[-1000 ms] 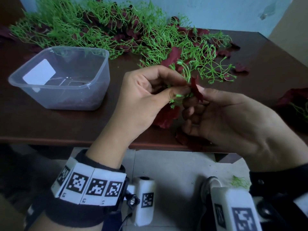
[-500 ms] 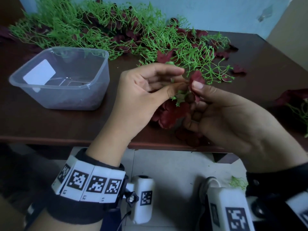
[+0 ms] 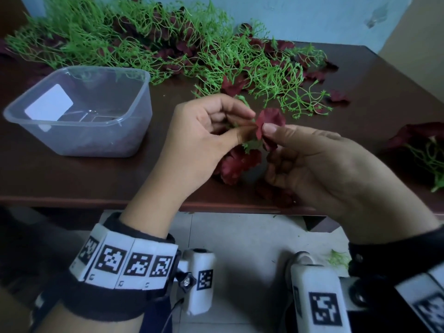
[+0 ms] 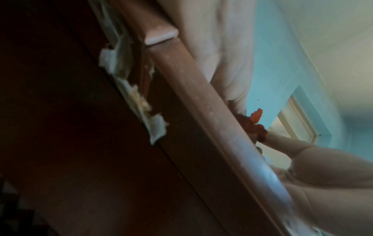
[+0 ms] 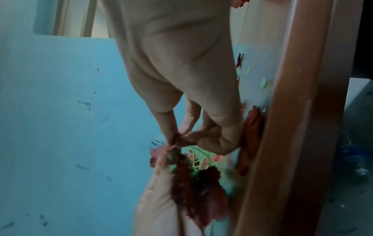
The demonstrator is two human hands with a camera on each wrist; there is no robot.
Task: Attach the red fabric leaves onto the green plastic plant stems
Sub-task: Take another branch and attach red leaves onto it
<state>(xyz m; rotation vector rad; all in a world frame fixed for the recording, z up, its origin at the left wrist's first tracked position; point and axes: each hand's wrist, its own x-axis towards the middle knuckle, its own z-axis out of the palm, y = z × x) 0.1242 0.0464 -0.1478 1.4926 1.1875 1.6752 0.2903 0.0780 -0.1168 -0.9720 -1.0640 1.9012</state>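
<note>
**Both hands meet on one red leaf at mid-frame**

At the left of the head view a clear plastic tub (image 3: pixel 79 111) sits on the dark brown table (image 3: pixel 72 179). Right of it, the left hand (image 3: pixel 201 138) pinches a green stem (image 3: pixel 252 143) between thumb and forefinger, a cluster of attached red leaves (image 3: pixel 236 164) hanging beneath it. Touching those fingertips, the red leaf (image 3: pixel 270 121) stands just above centre — gripped at its base by the right hand (image 3: pixel 322 169), thumb on top. Across the upper part of the frame sprawls a pile of green stems (image 3: pixel 168 49) mixed with red leaves; another stem with leaves (image 3: pixel 422 145) lies at the right edge.
</note>
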